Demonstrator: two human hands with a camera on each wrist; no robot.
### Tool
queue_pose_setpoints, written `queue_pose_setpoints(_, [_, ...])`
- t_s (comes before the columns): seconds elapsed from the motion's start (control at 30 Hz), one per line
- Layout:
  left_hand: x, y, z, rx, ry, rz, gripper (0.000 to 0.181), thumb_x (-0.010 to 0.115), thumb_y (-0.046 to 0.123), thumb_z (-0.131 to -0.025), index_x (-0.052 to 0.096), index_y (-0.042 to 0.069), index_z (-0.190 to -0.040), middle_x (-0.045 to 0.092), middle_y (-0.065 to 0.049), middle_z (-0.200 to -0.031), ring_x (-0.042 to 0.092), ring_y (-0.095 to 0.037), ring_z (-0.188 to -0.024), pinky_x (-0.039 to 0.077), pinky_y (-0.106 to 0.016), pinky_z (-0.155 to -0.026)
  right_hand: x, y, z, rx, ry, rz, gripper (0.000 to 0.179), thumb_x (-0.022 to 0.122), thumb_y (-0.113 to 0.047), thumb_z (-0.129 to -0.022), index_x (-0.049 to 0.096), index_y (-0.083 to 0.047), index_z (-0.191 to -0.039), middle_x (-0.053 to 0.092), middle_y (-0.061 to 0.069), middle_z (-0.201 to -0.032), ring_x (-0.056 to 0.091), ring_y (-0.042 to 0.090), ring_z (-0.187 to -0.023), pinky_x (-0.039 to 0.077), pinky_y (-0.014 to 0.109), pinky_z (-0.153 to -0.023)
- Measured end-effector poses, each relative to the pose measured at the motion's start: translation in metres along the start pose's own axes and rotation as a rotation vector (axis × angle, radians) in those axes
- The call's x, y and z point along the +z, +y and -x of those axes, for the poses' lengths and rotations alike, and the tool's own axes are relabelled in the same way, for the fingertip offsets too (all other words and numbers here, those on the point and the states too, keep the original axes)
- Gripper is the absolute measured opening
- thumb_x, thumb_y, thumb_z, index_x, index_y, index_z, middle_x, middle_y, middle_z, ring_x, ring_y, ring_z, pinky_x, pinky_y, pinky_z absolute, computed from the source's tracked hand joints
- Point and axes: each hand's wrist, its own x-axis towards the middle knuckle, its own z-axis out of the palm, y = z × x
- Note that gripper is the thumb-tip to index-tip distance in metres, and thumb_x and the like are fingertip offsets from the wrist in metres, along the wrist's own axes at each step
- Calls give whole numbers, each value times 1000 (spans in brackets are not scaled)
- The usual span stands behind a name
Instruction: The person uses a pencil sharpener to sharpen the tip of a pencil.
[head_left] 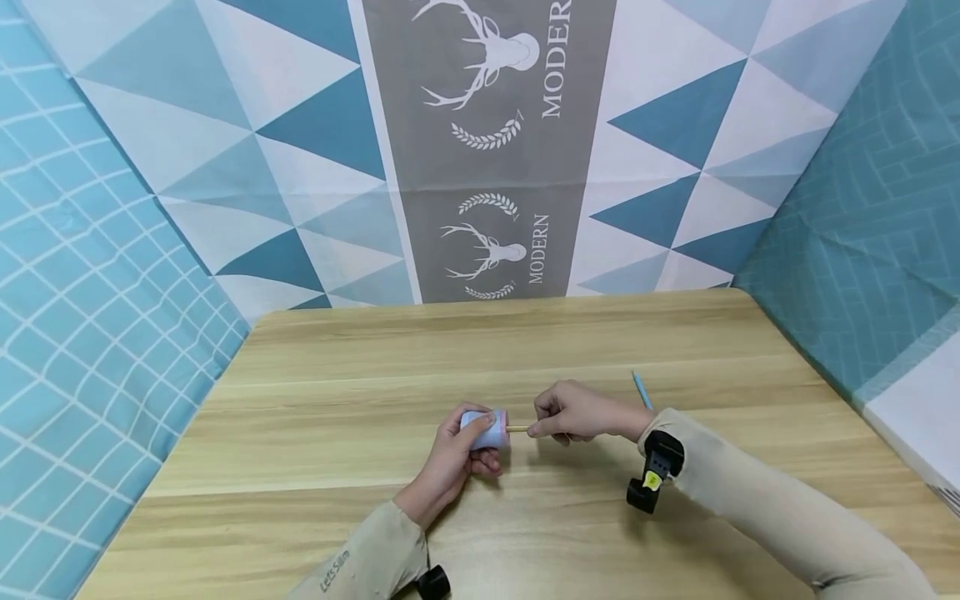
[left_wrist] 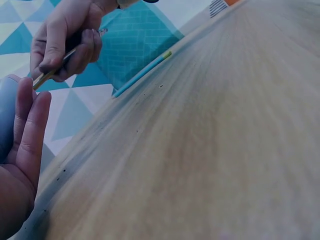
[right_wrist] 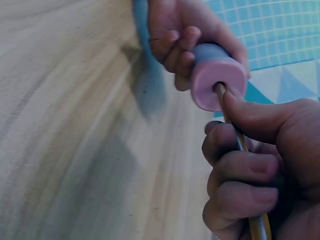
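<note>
My left hand (head_left: pixel 448 454) grips a light blue pencil sharpener (head_left: pixel 498 435) with a pink end, its thumb lying across the body. That pink face, with a round hole in it, shows in the right wrist view. A yellowish striped pencil (right_wrist: pixel 241 141) has its tip in the hole. My right hand (head_left: pixel 583 412) holds this pencil between thumb and curled fingers, just to the right of the sharpener. Both hands are above the wooden table. Behind the right wrist lies a light blue pencil (left_wrist: pixel 142 74) on the tabletop, partly hidden by the arm in the head view.
The wooden table (head_left: pixel 337 367) extends around both hands. A patterned cloth backdrop (head_left: pixel 315 108) stands along its far edge, with blue cloths at both sides. A white surface (head_left: pixel 926 417) is beside the right edge. Black camera mounts (head_left: pixel 660 467) sit on the wrists.
</note>
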Motion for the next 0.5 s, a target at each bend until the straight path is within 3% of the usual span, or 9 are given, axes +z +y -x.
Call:
queue_pose_setpoints(0.27, [-1, -1, 1, -10, -15, -1, 11, 57, 18, -100, 56, 10, -107, 61, -11, -75, 63, -12, -48, 58, -27, -48, -1, -2, 5, -158, -54, 205, 30, 57, -15, -101, 62, -1, -75, 44, -11, -49, 41, 2, -43, 33, 17, -44])
queue_pose_setpoints(0.5, [-5, 1, 0, 4, -21, 15, 9, 56, 19, -100, 57, 12, -107, 65, -10, -74, 63, -11, -49, 60, -29, -51, -5, 0, 12, -133, -78, 205, 33, 49, -14, -105, 61, -2, -77, 40, -12, -48, 36, 2, -42, 30, 18, -43])
